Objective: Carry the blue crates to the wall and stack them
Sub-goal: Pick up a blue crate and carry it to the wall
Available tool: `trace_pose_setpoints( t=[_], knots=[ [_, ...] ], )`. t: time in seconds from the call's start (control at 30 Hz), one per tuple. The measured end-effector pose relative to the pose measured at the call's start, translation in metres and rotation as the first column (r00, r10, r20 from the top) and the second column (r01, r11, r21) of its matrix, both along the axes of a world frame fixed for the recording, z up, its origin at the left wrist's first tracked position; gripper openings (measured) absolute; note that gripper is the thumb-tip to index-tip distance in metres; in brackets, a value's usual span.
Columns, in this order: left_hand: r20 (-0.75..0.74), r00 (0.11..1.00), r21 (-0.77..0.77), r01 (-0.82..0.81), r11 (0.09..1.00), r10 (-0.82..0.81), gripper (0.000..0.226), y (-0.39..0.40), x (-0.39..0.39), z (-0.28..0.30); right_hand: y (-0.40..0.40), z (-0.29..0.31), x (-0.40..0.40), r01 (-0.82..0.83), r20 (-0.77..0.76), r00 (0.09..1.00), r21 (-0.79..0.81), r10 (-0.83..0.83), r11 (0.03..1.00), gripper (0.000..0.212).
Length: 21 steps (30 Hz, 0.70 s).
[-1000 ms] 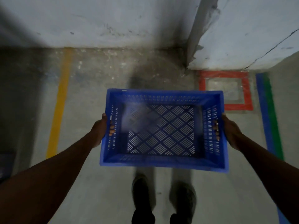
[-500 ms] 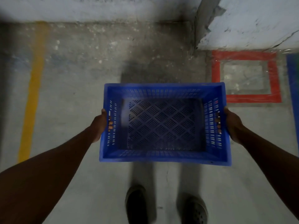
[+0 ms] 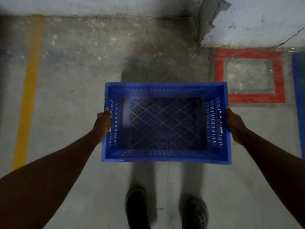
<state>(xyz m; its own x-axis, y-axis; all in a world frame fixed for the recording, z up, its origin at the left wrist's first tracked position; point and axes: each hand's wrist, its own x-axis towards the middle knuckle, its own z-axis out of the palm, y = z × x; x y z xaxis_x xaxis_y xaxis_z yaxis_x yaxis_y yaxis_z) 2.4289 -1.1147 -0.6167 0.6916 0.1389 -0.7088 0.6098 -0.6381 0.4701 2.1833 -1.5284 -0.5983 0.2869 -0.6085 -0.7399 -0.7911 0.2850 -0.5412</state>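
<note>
An empty blue crate [image 3: 165, 157] with slotted walls and a lattice floor hangs level in front of me above the concrete floor. My left hand [image 3: 102, 123] grips its left side wall at the handle slot. My right hand [image 3: 234, 124] grips the right side wall the same way, fingertips showing through the slot. The grey-white wall [image 3: 99, 4] runs along the top of the view, a short way beyond the crate. No other crate is in view.
A wall corner [image 3: 257, 23] juts out at the upper right. On the floor lie a red taped square [image 3: 250, 76] right of the crate, a blue stripe [image 3: 299, 104] at the right edge and a yellow line [image 3: 27, 100] on the left. My two shoes [image 3: 165, 210] stand below the crate.
The wall has slid up and out of the view while the floor markings grew larger and shifted. The crate sits lower and nearer the floor. Both hands keep their grip.
</note>
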Motion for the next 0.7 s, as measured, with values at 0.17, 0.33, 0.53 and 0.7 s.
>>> trace_pose_setpoints(
  t=[0.17, 0.33, 0.53, 0.7],
  knots=[
    [0.172, 0.983, 0.135, 0.036, 0.99, -0.059, 0.06, -0.017, -0.018, 0.065, 0.002, 0.049, -0.006, -0.14, -0.152, 0.981, -0.116, 0.121, 0.983, 0.081],
    [0.127, 0.986, -0.012, 0.111, 0.994, -0.108, 0.058, -0.015, -0.037, 0.17, 0.042, 0.18, 0.011, -0.174, -0.038, 0.985, -0.101, 0.171, 0.98, 0.049],
    [-0.038, 0.989, -0.356, -0.15, 0.922, 0.146, 0.05, 0.003, -0.078, 0.383, 0.102, 0.386, 0.007, -0.149, 0.096, 0.986, 0.129, 0.137, 0.98, 0.036],
    [-0.087, 0.981, -0.451, -0.195, 0.871, 0.175, 0.048, 0.039, -0.11, 0.536, 0.147, 0.528, -0.012, -0.133, 0.154, 0.982, 0.161, 0.108, 0.978, 0.041]
  ],
)
